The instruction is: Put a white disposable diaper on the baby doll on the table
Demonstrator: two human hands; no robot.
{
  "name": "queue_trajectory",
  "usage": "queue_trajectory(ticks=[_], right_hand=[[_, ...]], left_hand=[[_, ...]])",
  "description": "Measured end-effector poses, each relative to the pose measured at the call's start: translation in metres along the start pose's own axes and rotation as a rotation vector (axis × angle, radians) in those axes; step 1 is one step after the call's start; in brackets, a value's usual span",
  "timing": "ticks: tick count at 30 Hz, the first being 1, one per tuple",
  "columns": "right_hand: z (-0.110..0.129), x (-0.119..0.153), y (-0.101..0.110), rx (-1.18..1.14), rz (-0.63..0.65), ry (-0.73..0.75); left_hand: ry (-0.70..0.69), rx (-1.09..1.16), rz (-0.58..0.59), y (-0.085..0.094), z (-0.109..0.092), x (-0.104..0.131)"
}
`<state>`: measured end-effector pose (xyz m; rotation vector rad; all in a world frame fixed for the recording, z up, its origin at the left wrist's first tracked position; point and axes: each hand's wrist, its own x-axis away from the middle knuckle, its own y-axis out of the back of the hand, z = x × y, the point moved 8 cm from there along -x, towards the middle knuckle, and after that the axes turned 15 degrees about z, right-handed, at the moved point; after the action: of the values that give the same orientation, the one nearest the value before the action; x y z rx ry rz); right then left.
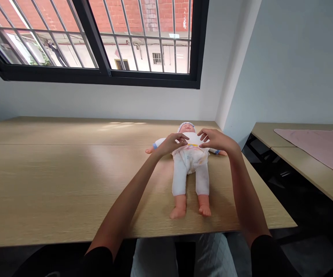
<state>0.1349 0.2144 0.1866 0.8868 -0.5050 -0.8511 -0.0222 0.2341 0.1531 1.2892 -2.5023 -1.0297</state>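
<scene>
A baby doll [179,181] lies on its back on the wooden table, with its feet toward me and its head at the far end. It wears a white top with blue cuffs, a patterned cap [186,125] and white legwear. Around its hips is a diaper [192,157] with a yellow-orange strip at the waist. My left hand [172,143] hovers at the doll's belly on the left, fingers bent and apart. Across from it, my right hand [215,139] is at the other side of the waist, its fingers curved and spread. I see nothing held in either hand.
The table [68,181] reaches far to the left and ends just right of the doll. Beyond a dark gap stands another table [296,157] with a pink mat [319,144]. A barred window [143,77] is set in the wall behind.
</scene>
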Motion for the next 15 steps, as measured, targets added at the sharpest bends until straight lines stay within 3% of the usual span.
queue_trajectory(ticks=[5, 10, 15], right_hand=[[0.044, 0.022, 0.018, -0.146, -0.211, 0.264], [0.095, 0.052, 0.018, -0.346, -0.256, 0.499], [0.124, 0.082, 0.015, -0.348, -0.277, 0.566]], left_hand=[[-0.172, 0.242, -0.246, 0.028, -0.052, 0.024], [-0.417, 0.394, -0.226, 0.019, -0.118, 0.053], [-0.522, 0.454, -0.231, 0.010, -0.149, 0.073]])
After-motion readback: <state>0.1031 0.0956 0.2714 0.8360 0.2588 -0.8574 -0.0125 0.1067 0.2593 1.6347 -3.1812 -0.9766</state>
